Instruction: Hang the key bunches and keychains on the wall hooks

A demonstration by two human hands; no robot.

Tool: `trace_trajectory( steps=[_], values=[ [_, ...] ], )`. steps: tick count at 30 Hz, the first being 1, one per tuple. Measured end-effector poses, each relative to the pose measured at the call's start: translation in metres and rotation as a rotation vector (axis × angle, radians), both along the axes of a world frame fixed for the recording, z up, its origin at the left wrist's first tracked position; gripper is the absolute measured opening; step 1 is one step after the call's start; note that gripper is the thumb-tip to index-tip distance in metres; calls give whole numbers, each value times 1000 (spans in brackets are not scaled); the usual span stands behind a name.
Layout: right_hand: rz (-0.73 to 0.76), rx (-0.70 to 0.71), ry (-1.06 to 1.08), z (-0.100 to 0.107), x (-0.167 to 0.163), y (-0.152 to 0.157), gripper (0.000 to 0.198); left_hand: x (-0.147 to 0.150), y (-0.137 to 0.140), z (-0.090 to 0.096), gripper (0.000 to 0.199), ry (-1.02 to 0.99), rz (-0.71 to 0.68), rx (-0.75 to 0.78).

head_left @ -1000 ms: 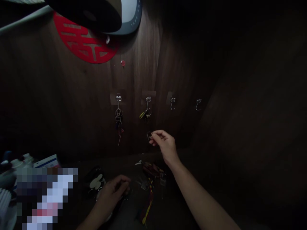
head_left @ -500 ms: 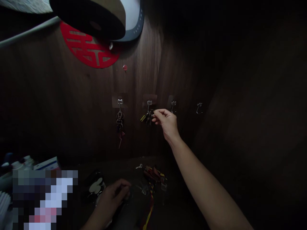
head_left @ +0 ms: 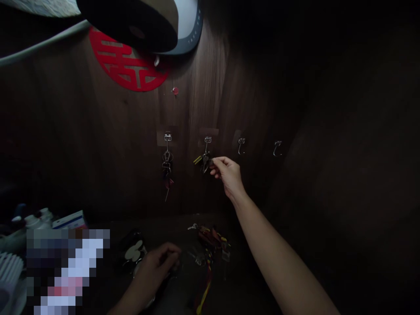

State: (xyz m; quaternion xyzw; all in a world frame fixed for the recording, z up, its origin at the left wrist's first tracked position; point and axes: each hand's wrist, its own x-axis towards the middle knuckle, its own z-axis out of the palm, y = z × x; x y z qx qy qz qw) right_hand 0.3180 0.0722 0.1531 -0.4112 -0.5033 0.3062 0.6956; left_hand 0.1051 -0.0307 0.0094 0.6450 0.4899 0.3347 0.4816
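A bunch of keys (head_left: 205, 163) with a yellow piece at its left side is at the second metal hook (head_left: 208, 140) on the dark wooden wall. My right hand (head_left: 229, 173) pinches the right side of that bunch between thumb and fingers. Lower down, my left hand (head_left: 156, 267) hovers over the dark surface with its fingers curled; shadow hides what they may hold. Another key bunch (head_left: 167, 162) hangs from the leftmost hook (head_left: 168, 138). To the right of my left hand lie keys with a red and yellow lanyard (head_left: 208, 273).
Two more hooks, a third (head_left: 241, 142) and a fourth (head_left: 277, 148), are on the wall at right. A red cut-out decoration (head_left: 126, 65) is above, beneath a dark rounded object (head_left: 131, 26). Bottles (head_left: 34, 221) and a box (head_left: 69, 219) stand at lower left.
My right hand has dropped slightly from the second hook, still pinching the keys. The view has shifted a little. My left hand keeps its curled pose.
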Motion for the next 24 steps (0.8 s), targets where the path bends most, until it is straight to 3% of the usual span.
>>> trace_trajectory(
  steps=[7,12,18,24],
  values=[
    [9,-25,-4,-22,-2,-3,18,0,-2,1,28,-27,29,-4],
    [-150,172,-72,-25,-6,-14,18,-2,1,-1,28,-4,30,25],
    [-41,182,-343,-22,-16,-23,35,-3,1,-1,28,25,19,55],
    [-3,143,-381,-31,-17,-21,36,-3,1,0,27,6,49,71]
  ],
)
